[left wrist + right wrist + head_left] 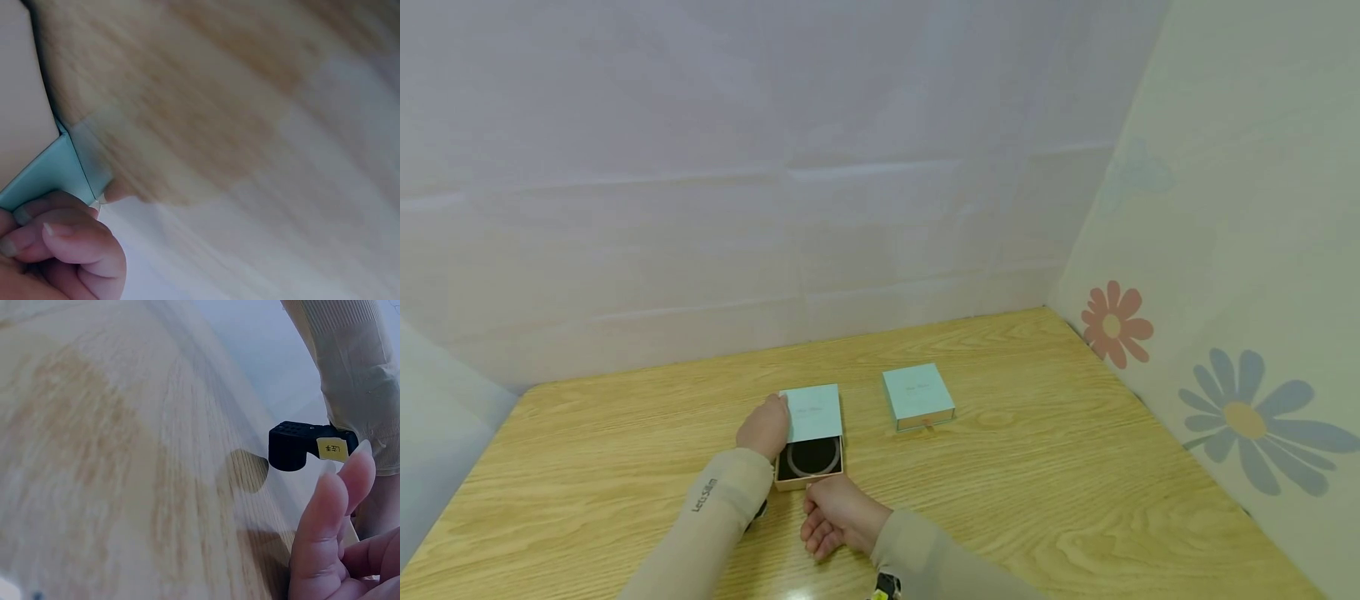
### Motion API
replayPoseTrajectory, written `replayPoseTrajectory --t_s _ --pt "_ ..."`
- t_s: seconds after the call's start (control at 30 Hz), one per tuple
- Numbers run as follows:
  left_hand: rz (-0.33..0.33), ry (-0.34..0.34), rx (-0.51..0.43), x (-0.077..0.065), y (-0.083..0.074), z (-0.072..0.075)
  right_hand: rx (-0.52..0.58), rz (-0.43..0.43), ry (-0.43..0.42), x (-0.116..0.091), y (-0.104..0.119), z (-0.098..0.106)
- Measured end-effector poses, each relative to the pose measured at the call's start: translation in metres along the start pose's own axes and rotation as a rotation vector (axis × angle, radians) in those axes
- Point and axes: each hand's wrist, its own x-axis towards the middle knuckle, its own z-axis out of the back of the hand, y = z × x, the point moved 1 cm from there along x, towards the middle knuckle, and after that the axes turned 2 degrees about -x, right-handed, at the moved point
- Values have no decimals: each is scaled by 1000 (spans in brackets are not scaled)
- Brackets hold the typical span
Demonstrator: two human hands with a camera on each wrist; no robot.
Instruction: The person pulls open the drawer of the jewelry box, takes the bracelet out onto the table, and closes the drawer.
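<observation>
A pale mint slide-out box lies on the table, its sleeve (812,412) toward the back and its drawer (793,484) pulled partway out toward me. Inside the drawer, a thin round bangle-like ring (791,461) rests on a black lining. My left hand (765,427) grips the sleeve along its left side; in the left wrist view, curled fingers press a teal corner of the sleeve (55,172). At the drawer's front edge my right hand (842,515) pinches with thumb and forefinger, the other fingers loosely curled. That pinch point is hidden in the right wrist view.
A second mint box (919,393), closed, with a small tab at its front, sits to the right on the wood-grain table (1037,467). A pale cloth wall (775,208) rises behind the table; a flower-printed one (1240,250) borders its right side.
</observation>
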Motion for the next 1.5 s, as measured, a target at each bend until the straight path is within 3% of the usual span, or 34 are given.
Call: replayPoseTrajectory --t_s 1.5 --pt "10 19 8 -1 -2 2 10 -17 10 -3 -5 -2"
